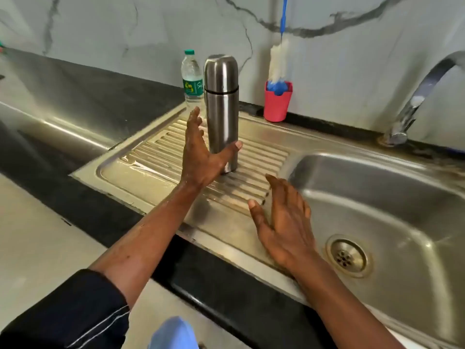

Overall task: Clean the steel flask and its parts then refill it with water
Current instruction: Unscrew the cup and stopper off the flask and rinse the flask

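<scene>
- One dark sleeve (75, 311) with thin pale stripes covers the person's left upper arm at the lower left; the forearm beyond it is bare and wet.
- A clear plastic water bottle (192, 79) with a green cap stands on the dark counter (105, 96) against the marble wall, just behind the drainboard's corner. Its green-and-yellow label shows only a few letters, hidden in part by the flask and not readable. How full it is cannot be told.
- The left hand (201, 152) is spread wide, fingers straight up the flask's left side and thumb stretched across the front of its base; whether it touches the steel cannot be told.
- The steel flask (221, 109) stands upright on the wet, ribbed drainboard (151, 157), long axis vertical, cap on and pointing up.
- A pink cup (278, 104) at the wall holds a bottle brush (278, 61), white bristles above a blue base, blue handle rising out of view.
- The right hand (284, 222) hovers open, palm down and fingers loosely spread, over the drainboard's edge beside the basin.
- The sink basin (377, 187) shows its drain (348, 256); a curved tap (412, 102) arcs above.
</scene>
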